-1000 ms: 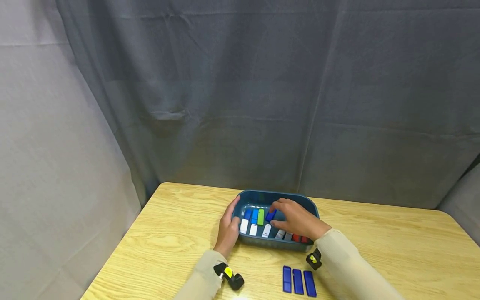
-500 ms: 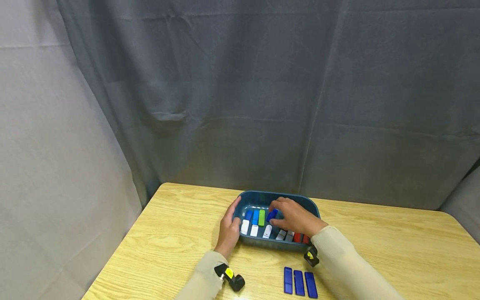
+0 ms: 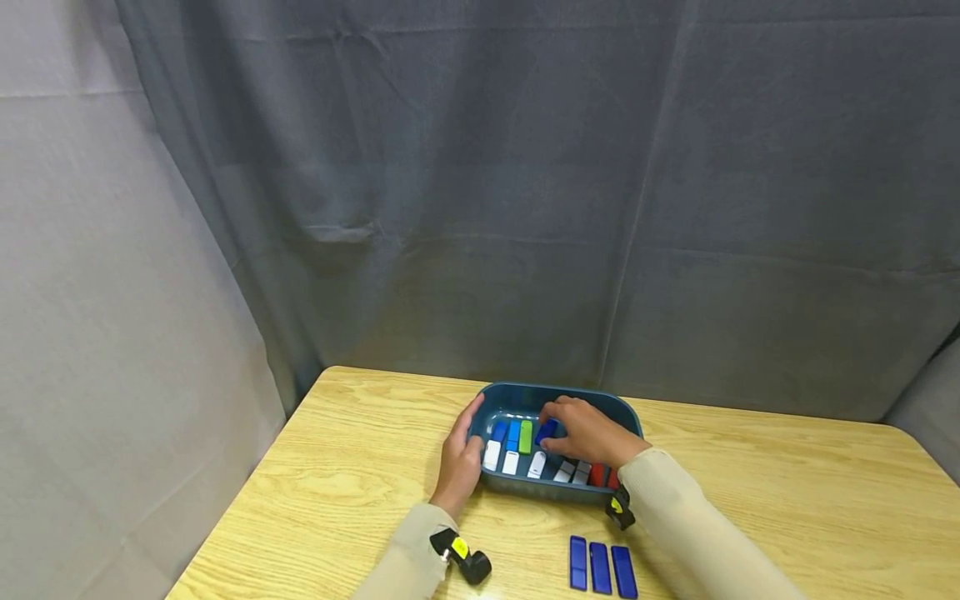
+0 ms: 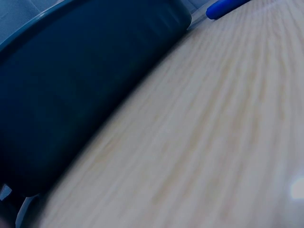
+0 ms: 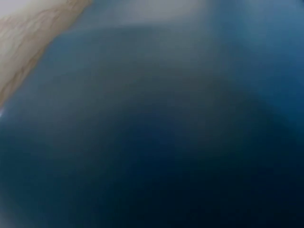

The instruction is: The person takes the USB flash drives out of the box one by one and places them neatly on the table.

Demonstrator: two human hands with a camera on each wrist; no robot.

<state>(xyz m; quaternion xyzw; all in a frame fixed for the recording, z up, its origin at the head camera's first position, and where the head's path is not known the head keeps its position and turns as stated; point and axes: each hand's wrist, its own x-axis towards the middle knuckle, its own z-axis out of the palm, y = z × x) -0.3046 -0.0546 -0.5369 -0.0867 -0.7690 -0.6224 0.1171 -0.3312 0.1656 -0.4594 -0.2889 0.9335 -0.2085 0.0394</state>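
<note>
A dark teal plastic bin (image 3: 547, 492) sits near the table's back edge in the head view. My left hand (image 3: 459, 467) holds its left end, fingers along the outside and thumb at the rim. My right hand (image 3: 592, 435) reaches into the bin, thumb and index finger at a dark blue USB stick (image 3: 546, 430) on its floor. Left of that stick lie a green USB stick (image 3: 526, 437) and blue ones (image 3: 513, 434). White USB sticks (image 3: 537, 464), grey-and-white ones (image 3: 564, 472) and red ones (image 3: 597, 475) line the front. The right wrist view is blurred.
Three dark blue USB sticks (image 3: 600, 568) lie side by side on the wooden table (image 3: 337, 483), in front of the bin. A grey curtain (image 3: 450, 208) hangs behind the table, with a pale cloth (image 3: 112, 292) at the left.
The dark blue USB stick under my right fingertips has turned and shifted slightly. My right forearm has moved a little to the left. My left hand keeps its place at the bin.
</note>
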